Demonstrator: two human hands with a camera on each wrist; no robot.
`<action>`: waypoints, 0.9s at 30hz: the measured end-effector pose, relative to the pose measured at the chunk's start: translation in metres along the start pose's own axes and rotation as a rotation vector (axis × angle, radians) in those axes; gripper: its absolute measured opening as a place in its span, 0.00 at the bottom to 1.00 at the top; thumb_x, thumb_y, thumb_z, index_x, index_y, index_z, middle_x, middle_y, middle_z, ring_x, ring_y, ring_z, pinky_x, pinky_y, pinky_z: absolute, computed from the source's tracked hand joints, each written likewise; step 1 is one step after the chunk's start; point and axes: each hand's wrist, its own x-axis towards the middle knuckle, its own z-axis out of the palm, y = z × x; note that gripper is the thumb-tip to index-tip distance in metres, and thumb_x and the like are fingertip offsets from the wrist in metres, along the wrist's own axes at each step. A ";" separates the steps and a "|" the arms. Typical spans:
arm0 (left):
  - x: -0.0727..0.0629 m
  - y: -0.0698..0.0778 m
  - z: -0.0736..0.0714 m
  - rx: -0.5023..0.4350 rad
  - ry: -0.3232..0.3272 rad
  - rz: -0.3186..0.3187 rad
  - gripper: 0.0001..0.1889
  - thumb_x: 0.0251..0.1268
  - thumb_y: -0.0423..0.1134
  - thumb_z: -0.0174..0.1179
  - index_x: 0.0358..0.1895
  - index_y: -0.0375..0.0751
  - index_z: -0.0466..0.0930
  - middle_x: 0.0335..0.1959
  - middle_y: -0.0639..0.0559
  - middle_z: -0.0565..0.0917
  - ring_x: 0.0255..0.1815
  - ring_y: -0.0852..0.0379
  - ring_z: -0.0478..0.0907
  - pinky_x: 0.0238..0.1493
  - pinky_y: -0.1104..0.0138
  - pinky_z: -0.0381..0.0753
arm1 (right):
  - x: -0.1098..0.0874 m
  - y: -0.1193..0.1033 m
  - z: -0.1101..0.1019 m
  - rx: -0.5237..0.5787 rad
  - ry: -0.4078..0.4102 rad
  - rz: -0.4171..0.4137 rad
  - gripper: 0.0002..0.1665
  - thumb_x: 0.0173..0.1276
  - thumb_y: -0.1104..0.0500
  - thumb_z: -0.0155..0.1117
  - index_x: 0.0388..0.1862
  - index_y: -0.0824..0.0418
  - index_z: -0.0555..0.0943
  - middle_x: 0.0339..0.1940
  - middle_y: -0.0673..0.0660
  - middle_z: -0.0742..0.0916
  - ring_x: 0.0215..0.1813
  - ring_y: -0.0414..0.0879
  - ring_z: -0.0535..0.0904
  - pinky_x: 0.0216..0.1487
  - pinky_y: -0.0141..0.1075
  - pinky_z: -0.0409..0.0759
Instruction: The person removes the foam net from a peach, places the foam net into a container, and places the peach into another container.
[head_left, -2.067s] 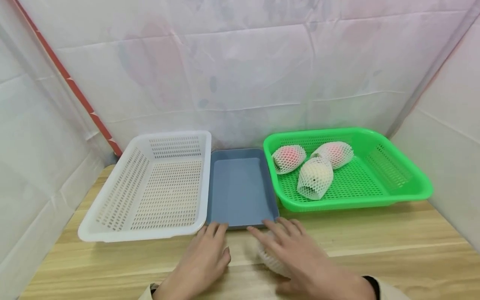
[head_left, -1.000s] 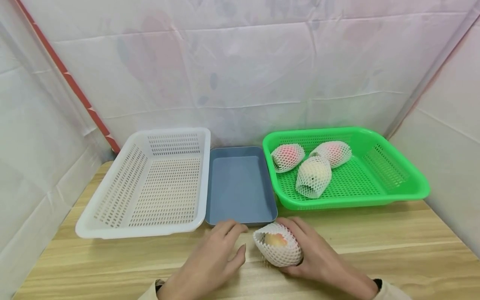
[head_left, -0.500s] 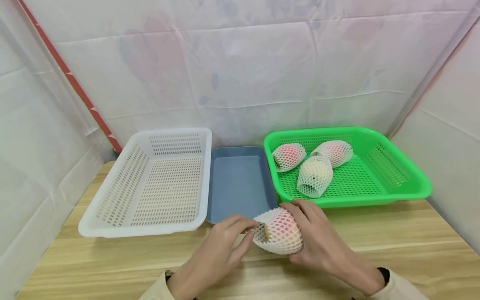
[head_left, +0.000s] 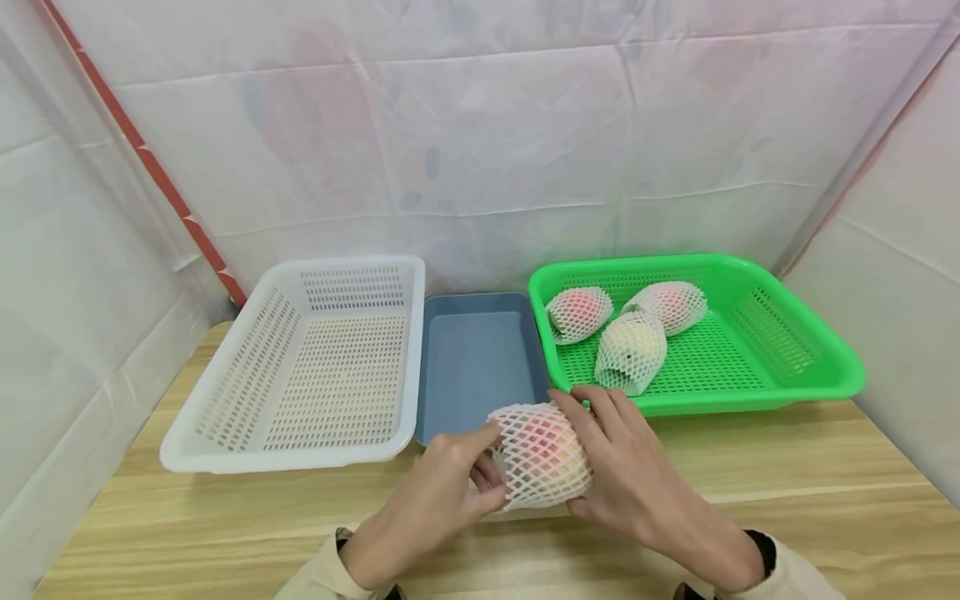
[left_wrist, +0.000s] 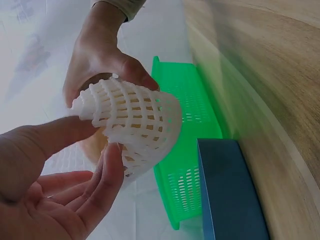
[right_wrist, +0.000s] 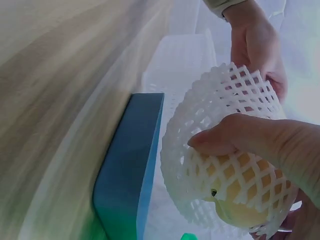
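The left hand (head_left: 433,493) pinches the net (head_left: 534,458) at nine o'clock on the fruit (right_wrist: 241,212); at three, the right hand (head_left: 633,467) grips it, probably for steadiness.

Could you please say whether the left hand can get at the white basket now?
Probably yes: nothing stands between the left hand and the white basket, though it pinches the foam net.

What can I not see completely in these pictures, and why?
Head view: near right corner of the blue tray, hidden by the netted fruit and the right grip.
Right wrist view: most of the green basket, cut off by the bottom edge.
Left wrist view: part of the blue tray, cut off below.
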 end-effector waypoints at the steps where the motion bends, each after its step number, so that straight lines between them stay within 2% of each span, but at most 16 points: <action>1: 0.000 0.000 0.000 -0.014 -0.014 -0.015 0.14 0.44 0.20 0.63 0.34 0.36 0.73 0.24 0.51 0.82 0.25 0.70 0.77 0.27 0.80 0.78 | 0.001 -0.001 0.000 0.000 0.005 0.001 0.67 0.10 0.50 0.87 0.59 0.67 0.72 0.50 0.64 0.78 0.50 0.58 0.73 0.49 0.50 0.75; 4: 0.001 0.000 -0.001 0.036 -0.031 -0.026 0.20 0.38 0.20 0.67 0.37 0.36 0.73 0.29 0.52 0.78 0.27 0.67 0.75 0.29 0.79 0.77 | 0.007 -0.005 0.001 0.018 0.016 0.003 0.65 0.13 0.47 0.87 0.59 0.68 0.72 0.51 0.64 0.77 0.51 0.58 0.72 0.50 0.50 0.75; 8: 0.000 -0.003 0.000 0.204 0.006 0.011 0.24 0.31 0.20 0.67 0.39 0.35 0.73 0.31 0.53 0.72 0.27 0.63 0.70 0.27 0.79 0.73 | 0.015 -0.012 0.003 0.052 0.017 -0.017 0.65 0.16 0.45 0.88 0.58 0.68 0.72 0.51 0.64 0.76 0.51 0.57 0.71 0.50 0.49 0.76; 11: -0.001 -0.004 -0.001 0.280 0.030 0.024 0.23 0.31 0.20 0.65 0.40 0.34 0.73 0.31 0.51 0.73 0.28 0.61 0.71 0.29 0.77 0.75 | 0.019 -0.015 0.004 0.060 0.007 -0.039 0.65 0.13 0.47 0.88 0.57 0.67 0.72 0.51 0.63 0.76 0.51 0.56 0.71 0.49 0.48 0.77; 15: -0.002 -0.004 -0.002 0.321 0.023 0.019 0.25 0.33 0.23 0.65 0.44 0.33 0.74 0.35 0.50 0.76 0.34 0.59 0.74 0.38 0.72 0.79 | 0.022 -0.016 0.003 0.058 -0.005 -0.060 0.63 0.12 0.48 0.87 0.56 0.66 0.73 0.50 0.63 0.76 0.51 0.56 0.70 0.49 0.48 0.77; 20: -0.003 0.000 -0.002 0.340 0.007 -0.024 0.27 0.33 0.24 0.66 0.45 0.33 0.73 0.37 0.49 0.75 0.37 0.56 0.75 0.42 0.67 0.80 | 0.022 -0.017 0.001 0.062 -0.004 -0.075 0.63 0.13 0.46 0.88 0.57 0.65 0.74 0.50 0.62 0.76 0.52 0.56 0.69 0.50 0.50 0.76; 24: -0.004 0.000 -0.001 0.320 0.021 -0.023 0.31 0.36 0.29 0.73 0.51 0.33 0.72 0.43 0.47 0.76 0.43 0.55 0.75 0.48 0.65 0.80 | 0.022 -0.018 0.000 0.070 0.018 -0.095 0.63 0.15 0.45 0.88 0.58 0.63 0.73 0.51 0.61 0.76 0.54 0.57 0.68 0.50 0.52 0.74; 27: -0.004 0.000 0.000 0.305 0.006 -0.025 0.36 0.38 0.34 0.75 0.56 0.34 0.70 0.49 0.45 0.76 0.48 0.54 0.74 0.53 0.64 0.78 | 0.022 -0.019 0.000 0.078 0.032 -0.104 0.62 0.17 0.45 0.88 0.58 0.61 0.73 0.54 0.61 0.75 0.57 0.59 0.67 0.52 0.54 0.73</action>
